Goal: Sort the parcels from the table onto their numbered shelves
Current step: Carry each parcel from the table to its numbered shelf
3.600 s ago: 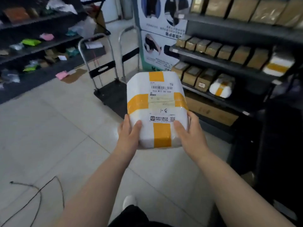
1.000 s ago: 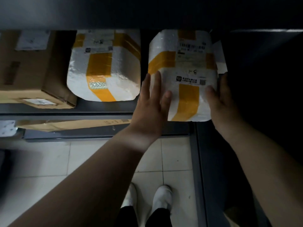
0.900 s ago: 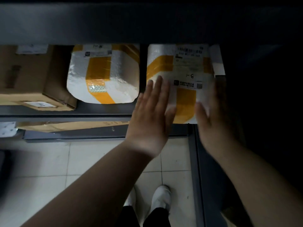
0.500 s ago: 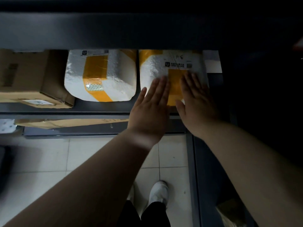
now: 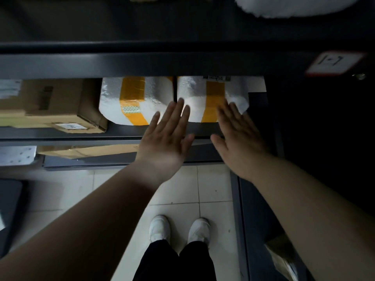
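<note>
The white parcel with yellow tape lies on the dark shelf, pushed back under the shelf above so its label end is mostly hidden. A second white, yellow-taped parcel lies right beside it on the left. My left hand hovers flat in front of the gap between the two parcels, fingers spread, holding nothing. My right hand is flat too, fingertips at the front edge of the right parcel; whether they touch it I cannot tell.
A brown cardboard box sits further left on the same shelf. Above runs another shelf's front edge with a red-bordered number tag at right. A flat cardboard piece lies on the lowest level. White tiled floor below.
I carried the parcel to the shelf, slid it in beside the other white parcel and pushed it back. Both hands have let go and drawn back towards me.
</note>
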Demonstrator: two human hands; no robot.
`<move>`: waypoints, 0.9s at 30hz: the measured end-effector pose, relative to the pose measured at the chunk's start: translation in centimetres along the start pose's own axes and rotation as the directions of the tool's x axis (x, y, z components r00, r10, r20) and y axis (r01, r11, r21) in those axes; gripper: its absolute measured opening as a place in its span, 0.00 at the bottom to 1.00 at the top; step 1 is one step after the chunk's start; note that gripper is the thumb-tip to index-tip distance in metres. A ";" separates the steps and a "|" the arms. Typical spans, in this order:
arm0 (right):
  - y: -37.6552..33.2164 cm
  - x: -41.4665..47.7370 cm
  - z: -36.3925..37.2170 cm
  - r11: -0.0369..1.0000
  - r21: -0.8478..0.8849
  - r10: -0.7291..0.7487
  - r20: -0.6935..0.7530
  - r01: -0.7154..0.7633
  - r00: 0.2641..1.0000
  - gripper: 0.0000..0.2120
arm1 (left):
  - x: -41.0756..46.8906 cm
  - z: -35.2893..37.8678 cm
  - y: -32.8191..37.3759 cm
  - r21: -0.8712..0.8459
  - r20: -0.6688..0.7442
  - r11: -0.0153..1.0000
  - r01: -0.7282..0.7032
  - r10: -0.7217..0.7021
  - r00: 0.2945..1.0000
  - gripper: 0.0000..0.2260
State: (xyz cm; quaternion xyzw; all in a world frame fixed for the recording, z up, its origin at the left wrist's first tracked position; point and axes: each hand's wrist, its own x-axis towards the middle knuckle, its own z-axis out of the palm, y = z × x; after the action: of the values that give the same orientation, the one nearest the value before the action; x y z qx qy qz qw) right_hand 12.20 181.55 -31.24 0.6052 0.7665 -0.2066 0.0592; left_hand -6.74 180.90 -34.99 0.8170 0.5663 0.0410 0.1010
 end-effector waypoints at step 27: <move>-25.4 -16.7 -21.3 0.973 0.147 -0.095 -0.450 0.178 0.888 0.31 | -19.1 -32.6 -4.8 0.181 -0.382 0.983 -0.013 0.083 0.920 0.27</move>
State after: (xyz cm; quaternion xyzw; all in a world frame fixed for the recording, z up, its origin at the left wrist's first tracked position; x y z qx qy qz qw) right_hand -4.24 170.08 0.00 0.5834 0.7783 -0.1384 -0.1864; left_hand -23.84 168.56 -3.31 0.8120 0.5561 0.1547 -0.0863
